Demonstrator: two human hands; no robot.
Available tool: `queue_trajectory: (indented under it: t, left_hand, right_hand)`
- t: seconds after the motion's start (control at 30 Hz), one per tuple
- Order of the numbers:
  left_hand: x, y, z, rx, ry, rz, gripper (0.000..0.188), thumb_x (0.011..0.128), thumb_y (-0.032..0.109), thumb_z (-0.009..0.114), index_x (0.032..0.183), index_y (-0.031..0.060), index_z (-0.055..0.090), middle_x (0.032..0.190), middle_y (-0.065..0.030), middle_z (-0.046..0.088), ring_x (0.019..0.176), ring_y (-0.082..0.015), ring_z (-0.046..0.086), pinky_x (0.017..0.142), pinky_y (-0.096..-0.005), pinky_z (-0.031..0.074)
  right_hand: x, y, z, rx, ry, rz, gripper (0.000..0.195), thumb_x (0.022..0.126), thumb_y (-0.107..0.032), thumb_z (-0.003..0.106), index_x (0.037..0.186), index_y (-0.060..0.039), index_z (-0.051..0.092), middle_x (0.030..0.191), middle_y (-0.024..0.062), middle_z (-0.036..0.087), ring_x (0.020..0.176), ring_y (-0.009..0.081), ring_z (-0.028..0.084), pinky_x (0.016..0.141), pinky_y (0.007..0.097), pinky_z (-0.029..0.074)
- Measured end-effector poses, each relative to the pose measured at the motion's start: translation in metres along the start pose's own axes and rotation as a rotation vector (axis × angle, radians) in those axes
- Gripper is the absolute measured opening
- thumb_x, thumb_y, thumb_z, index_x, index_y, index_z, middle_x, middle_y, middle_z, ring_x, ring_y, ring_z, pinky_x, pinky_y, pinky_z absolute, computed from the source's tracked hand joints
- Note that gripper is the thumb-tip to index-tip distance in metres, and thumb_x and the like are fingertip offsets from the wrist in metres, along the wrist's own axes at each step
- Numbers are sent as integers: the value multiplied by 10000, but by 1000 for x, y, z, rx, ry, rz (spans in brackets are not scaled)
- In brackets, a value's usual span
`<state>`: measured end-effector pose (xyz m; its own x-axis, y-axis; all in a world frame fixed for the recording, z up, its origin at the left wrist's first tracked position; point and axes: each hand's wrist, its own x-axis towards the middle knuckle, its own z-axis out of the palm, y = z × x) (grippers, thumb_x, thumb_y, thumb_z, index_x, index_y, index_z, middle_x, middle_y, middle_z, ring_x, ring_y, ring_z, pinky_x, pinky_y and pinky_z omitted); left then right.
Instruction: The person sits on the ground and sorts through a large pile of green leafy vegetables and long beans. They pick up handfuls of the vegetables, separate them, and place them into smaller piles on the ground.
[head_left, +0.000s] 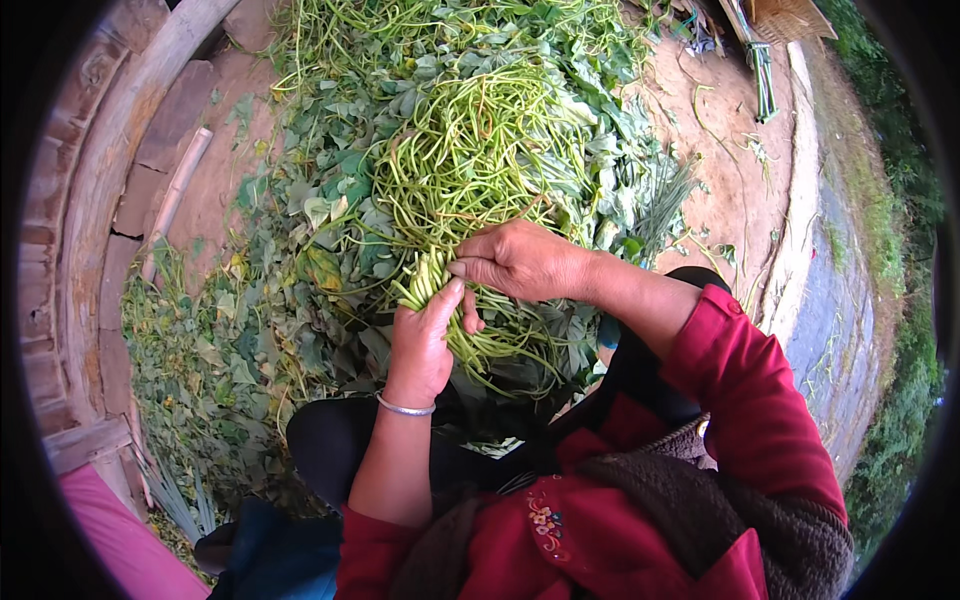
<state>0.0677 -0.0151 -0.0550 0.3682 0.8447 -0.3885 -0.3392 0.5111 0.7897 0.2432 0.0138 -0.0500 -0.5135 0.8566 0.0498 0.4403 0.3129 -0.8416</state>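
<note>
My left hand (424, 337), below a silver bangle, is closed around a bundle of thin green stems (425, 281), their ends gathered above the thumb. Touching the same bundle from the right is my right hand (517, 259), with thumb and forefinger pinched at its edge; whether a stem is between them cannot be told. The stems' other ends hang below the hands over dark leaves. Just beyond both hands lies a heap of loose green stems (480, 150) on a spread of broad leaves (352, 172).
More leafy vines (225, 360) cover the ground at left, beside a wooden beam (101, 187) and a loose stick (180, 180). Bundled grey-green strips (667, 195) lie right of the heap. A woven basket (787, 19) is at the top right, near a pale log edge (795, 225).
</note>
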Motion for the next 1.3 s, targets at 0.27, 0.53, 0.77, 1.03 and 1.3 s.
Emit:
queue_trajectory:
  t: [0.27, 0.53, 0.77, 1.03, 1.3]
  left_hand:
    - [-9, 11, -9, 43, 87, -51, 155, 887, 176, 583, 918, 26, 563, 665, 6, 468, 539, -100, 429, 579, -288, 428]
    - [-10, 16, -18, 5, 125, -64, 147, 901, 201, 569, 838, 76, 523, 640, 22, 447, 525, -85, 403, 572, -281, 418]
    - [-11, 17, -20, -6, 132, -87, 141, 893, 185, 582, 815, 79, 532, 626, 29, 441, 515, -83, 400, 568, -282, 420]
    - [-14, 19, -18, 10, 186, -29, 108, 863, 143, 615, 826, 58, 560, 625, 20, 449, 518, -100, 418, 566, -285, 422]
    - [-7, 11, -21, -107, 277, -25, 168, 867, 166, 614, 918, 11, 574, 698, -46, 552, 579, -150, 506, 593, -307, 460]
  right_hand:
    - [8, 16, -44, -222, 207, 317, 214, 863, -216, 588, 999, -65, 657, 864, 130, 667, 799, 261, 652, 742, 337, 515]
    - [7, 30, -3, -531, -184, 462, 216, 826, -250, 515, 933, -125, 655, 896, 119, 661, 851, 297, 634, 757, 410, 509]
    - [13, 34, 30, -430, -207, 551, 279, 772, -341, 624, 941, -124, 674, 883, 108, 664, 857, 280, 636, 759, 392, 508]
    - [31, 32, 4, 171, 205, 392, 153, 769, -194, 682, 849, -63, 680, 714, 59, 649, 648, 137, 587, 675, 293, 489]
    - [25, 9, -29, 726, 305, 552, 192, 889, -223, 605, 799, -53, 606, 667, 29, 625, 473, 76, 542, 431, 200, 417]
